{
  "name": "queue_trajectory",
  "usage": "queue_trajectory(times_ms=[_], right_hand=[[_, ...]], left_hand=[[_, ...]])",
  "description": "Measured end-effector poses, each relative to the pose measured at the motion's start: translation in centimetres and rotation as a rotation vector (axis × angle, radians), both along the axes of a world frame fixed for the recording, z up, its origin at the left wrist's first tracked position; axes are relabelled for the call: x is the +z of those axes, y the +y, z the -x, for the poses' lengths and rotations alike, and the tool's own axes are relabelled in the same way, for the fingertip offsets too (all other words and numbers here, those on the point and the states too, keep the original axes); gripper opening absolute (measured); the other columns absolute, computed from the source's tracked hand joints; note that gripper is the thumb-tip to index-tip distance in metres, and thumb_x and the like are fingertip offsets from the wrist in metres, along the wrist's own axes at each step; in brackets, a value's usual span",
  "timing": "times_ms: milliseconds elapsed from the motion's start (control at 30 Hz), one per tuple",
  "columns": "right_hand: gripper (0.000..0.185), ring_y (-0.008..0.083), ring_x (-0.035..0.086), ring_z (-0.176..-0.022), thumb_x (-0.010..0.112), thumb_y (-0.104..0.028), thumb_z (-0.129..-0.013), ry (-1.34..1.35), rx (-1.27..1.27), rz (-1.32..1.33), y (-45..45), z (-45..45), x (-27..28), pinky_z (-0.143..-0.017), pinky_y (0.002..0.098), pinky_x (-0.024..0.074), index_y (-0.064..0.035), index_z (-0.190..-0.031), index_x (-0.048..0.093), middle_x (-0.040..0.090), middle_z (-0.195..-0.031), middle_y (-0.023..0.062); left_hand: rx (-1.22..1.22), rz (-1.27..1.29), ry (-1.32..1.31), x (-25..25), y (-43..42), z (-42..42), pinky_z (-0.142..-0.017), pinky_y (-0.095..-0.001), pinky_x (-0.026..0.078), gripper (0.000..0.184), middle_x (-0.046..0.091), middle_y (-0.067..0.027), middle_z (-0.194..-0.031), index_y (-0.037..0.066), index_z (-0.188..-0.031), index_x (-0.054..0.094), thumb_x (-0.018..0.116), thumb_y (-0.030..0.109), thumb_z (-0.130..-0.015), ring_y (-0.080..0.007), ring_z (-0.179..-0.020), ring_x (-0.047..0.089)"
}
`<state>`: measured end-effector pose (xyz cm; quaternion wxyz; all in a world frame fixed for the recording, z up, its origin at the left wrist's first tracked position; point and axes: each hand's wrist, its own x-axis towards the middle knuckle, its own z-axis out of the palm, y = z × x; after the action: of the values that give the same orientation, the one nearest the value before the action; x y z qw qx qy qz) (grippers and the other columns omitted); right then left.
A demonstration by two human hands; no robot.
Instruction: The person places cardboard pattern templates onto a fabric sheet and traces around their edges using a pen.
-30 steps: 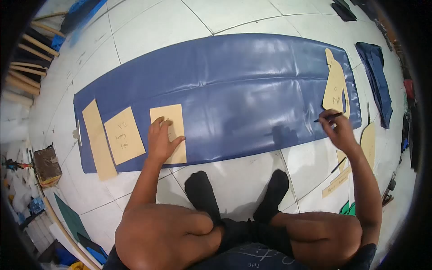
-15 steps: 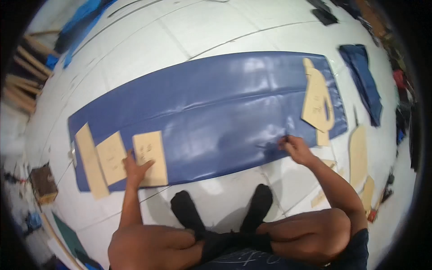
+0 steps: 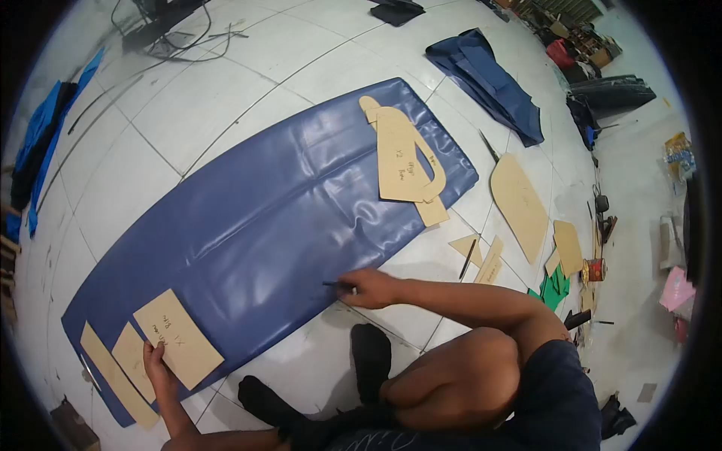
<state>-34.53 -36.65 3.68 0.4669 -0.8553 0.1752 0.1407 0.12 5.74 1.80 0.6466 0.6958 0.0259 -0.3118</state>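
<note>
The rectangular card template [image 3: 184, 342] lies flat on the near left part of the folded blue sheet [image 3: 248, 240], which is spread on the tiled floor [image 3: 214, 109]. Its long axis slants from upper left to lower right in the view, crosswise to the sheet's length, and its lower end is close to the sheet's near edge. Handwriting marks its upper face.

The left hand [image 3: 162, 372] is much the nearer, at the template's left long edge, so most of the card lies to the right of its fingers. Thumb and forefinger point up the view, their tips slightly apart by that edge; whether they pinch the card or merely press on it, I cannot tell. The left forearm rises from the bottom of the view, leaning left.

Just left of the card is a partly covered template [image 3: 129, 352], and beyond it a long narrow strip [image 3: 113, 372], roughly parallel to the rectangle's long edges.

The right hand [image 3: 370, 289] is well apart from the card, over the near edge of the sheet. Its fingers are closed on a dark pen [image 3: 331, 283], whose exposed end points left. The right forearm reaches in from the right, nearly level, with the elbow bent beside the raised knee [image 3: 481, 361].

At the sheet's far right end lies an angular template marked X2 [image 3: 395, 161], beside a curved, looped piece [image 3: 436, 177].
</note>
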Motion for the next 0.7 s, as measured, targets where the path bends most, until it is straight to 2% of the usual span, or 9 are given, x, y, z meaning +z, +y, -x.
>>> queue_trajectory(times_ms=[100, 133, 200, 267, 400, 500, 633, 667, 700], right_hand=[[0.064, 0.0362, 0.065, -0.099, 0.073, -0.054, -0.084, 0.071, 0.049, -0.234, 1.9, -3.2, 2.5, -0.085, 0.0439, 0.0514, 0.0002, -0.117, 0.063, 0.068, -0.105, 0.0213], [0.064, 0.0362, 0.065, -0.099, 0.073, -0.054, -0.084, 0.065, 0.044, -0.228, 2.4, -4.1, 3.5, -0.085, 0.0439, 0.0514, 0.0002, -0.117, 0.063, 0.068, -0.105, 0.0213], [0.062, 0.0246, 0.064, -0.096, 0.076, -0.050, -0.086, 0.043, -0.002, -0.300, 3.6, -5.2, 4.9, -0.081, 0.0372, 0.0500, 0.0021, -0.117, 0.062, 0.067, -0.104, 0.0142], [0.060, 0.0224, 0.062, -0.098, 0.078, -0.047, -0.086, -0.005, -0.094, -0.409, 4.6, -5.3, 3.0, -0.081, 0.0358, 0.0493, 0.0020, -0.116, 0.062, 0.066, -0.106, 0.0130], [0.050, 0.0161, 0.058, -0.095, 0.080, -0.039, -0.086, 0.059, -0.159, -0.508, 3.9, -5.4, 3.6, -0.079, 0.0334, 0.0484, 0.0008, -0.111, 0.062, 0.065, -0.104, 0.0095], [0.052, 0.0230, 0.064, -0.097, 0.078, -0.037, -0.086, 0.151, -0.142, -0.589, 3.9, -4.5, 4.0, -0.085, 0.0378, 0.0507, 0.0012, -0.118, 0.063, 0.067, -0.109, 0.0153], [0.045, 0.0229, 0.064, -0.097, 0.072, -0.033, -0.091, 0.106, -0.182, -0.377, 1.2, -4.0, 2.7, -0.085, 0.0373, 0.0513, 0.0002, -0.119, 0.063, 0.068, -0.107, 0.0154], [0.047, 0.0211, 0.063, -0.091, 0.067, -0.042, -0.095, -0.093, -0.244, -0.291, 0.1, -3.5, 2.5, -0.081, 0.0358, 0.0505, 0.0004, -0.115, 0.062, 0.067, -0.099, 0.0153], [0.046, 0.0199, 0.064, -0.093, 0.068, -0.039, -0.094, -0.086, -0.282, -0.238, -2.0, -3.4, 2.7, -0.082, 0.0354, 0.0508, 0.0004, -0.117, 0.062, 0.068, -0.101, 0.0140]], left_hand=[[-0.109, 0.071, 0.048, 1.2, -4.5, 1.9, -0.102, -0.0399, 0.050, 0.040, 0.062, -0.0152, -0.124, -0.001, -0.124, 0.051, 0.054, 0.008, -0.086, -0.0266, -0.113, 0.062], [-0.175, 0.137, 0.074, 2.1, -7.0, 3.4, -0.103, -0.0394, 0.049, 0.038, 0.062, -0.0143, -0.124, 0.000, -0.125, 0.051, 0.055, 0.004, -0.087, -0.0255, -0.114, 0.062], [-0.311, 0.201, 0.152, 3.1, -10.9, 6.3, -0.103, -0.0392, 0.049, 0.040, 0.063, -0.0131, -0.124, 0.001, -0.127, 0.050, 0.058, -0.001, -0.087, -0.0244, -0.114, 0.063], [-0.383, 0.204, 0.203, 3.5, -12.9, 8.8, -0.102, -0.0394, 0.050, 0.043, 0.063, -0.0129, -0.124, 0.001, -0.129, 0.049, 0.060, -0.002, -0.087, -0.0243, -0.113, 0.063], [-0.598, 0.161, 0.316, 3.8, -15.0, 10.9, -0.088, -0.0365, 0.057, 0.048, 0.065, -0.0129, -0.119, 0.002, -0.133, 0.045, 0.064, -0.002, -0.089, -0.0230, -0.101, 0.068], [-0.618, 0.169, 0.269, 3.2, -15.5, 12.1, -0.076, -0.0328, 0.058, 0.045, 0.065, -0.0136, -0.115, 0.002, -0.131, 0.045, 0.065, -0.001, -0.091, -0.0212, -0.092, 0.069], [-0.645, 0.108, 0.218, 1.0, -14.5, 12.4, -0.073, -0.0298, 0.056, 0.038, 0.063, -0.0082, -0.103, 0.003, -0.127, 0.047, 0.065, 0.002, -0.094, -0.0174, -0.085, 0.066], [-0.617, 0.084, 0.199, 0.1, -13.8, 12.0, -0.072, -0.0285, 0.055, 0.034, 0.062, -0.0060, -0.098, 0.004, -0.125, 0.049, 0.065, 0.004, -0.094, -0.0158, -0.083, 0.065], [-0.614, 0.083, 0.196, 0.0, -13.4, 11.6, -0.072, -0.0285, 0.055, 0.034, 0.062, -0.0060, -0.098, 0.004, -0.125, 0.049, 0.065, 0.004, -0.094, -0.0158, -0.083, 0.065]])
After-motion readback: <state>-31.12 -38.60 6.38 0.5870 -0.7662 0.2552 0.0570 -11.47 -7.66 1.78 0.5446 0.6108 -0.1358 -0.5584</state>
